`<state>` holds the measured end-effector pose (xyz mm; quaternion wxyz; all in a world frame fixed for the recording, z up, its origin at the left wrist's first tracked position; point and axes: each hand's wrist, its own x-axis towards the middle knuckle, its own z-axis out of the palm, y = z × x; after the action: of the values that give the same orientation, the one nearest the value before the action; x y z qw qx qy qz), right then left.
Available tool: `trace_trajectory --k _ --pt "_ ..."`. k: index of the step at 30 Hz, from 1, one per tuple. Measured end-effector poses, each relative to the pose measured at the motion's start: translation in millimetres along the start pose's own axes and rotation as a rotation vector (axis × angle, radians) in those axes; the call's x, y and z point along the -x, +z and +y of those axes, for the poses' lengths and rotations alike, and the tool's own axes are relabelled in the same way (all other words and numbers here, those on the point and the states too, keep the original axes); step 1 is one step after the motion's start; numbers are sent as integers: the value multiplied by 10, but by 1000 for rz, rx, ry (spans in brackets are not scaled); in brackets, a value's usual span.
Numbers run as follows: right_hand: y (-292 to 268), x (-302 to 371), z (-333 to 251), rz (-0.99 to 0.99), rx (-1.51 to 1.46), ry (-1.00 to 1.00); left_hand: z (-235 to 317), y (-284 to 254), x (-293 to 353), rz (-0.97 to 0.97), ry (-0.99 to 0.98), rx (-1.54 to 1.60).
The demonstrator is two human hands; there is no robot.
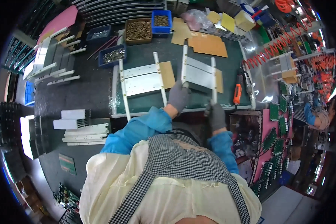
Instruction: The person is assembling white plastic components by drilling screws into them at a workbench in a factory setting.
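Both my hands wear grey gloves. My left hand (pixel 180 96) is closed round the near part of the left white rail of a metal frame (pixel 198 74), which has silver panels between two rails. At the near end of that frame's right rail is my right hand (pixel 216 116), slightly blurred with its fingers curled in; what it grips is hidden. A similar metal frame (pixel 142 83) lies to the left on the green mat (pixel 145 108). Brown cardboard pieces (pixel 167 74) show beside the panels of both frames.
An orange-and-black power screwdriver (pixel 237 91) lies right of the frames, near a coiled red hose (pixel 276 44). Bins of small metal parts (pixel 114 56) stand at the back. Stacked white rails (pixel 86 133) and assembled frames (pixel 50 59) are on the left. Circuit boards (pixel 274 145) lie on the right.
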<state>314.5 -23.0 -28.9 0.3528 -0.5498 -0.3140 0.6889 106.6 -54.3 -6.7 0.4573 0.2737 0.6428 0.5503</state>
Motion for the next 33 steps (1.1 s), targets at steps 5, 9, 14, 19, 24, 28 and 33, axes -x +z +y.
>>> trace_trajectory --k 5,9,14,19,24,28,33 --pt "365 525 -503 -131 33 -110 174 -440 352 -54 17 226" --pt "983 805 -424 -273 59 -70 500 -1142 690 54 128 237" --pt "1563 746 -94 -505 47 59 430 -1824 901 235 -23 250" --pt "1650 516 226 -560 148 77 100 -1998 795 274 -52 235" --pt "1701 538 245 -594 197 63 58 -2112 782 250 -44 213" --pt "1608 601 335 -560 180 67 97 -2067 829 226 -74 183" --pt "1686 759 120 -514 175 27 89 -2077 865 204 -18 275"
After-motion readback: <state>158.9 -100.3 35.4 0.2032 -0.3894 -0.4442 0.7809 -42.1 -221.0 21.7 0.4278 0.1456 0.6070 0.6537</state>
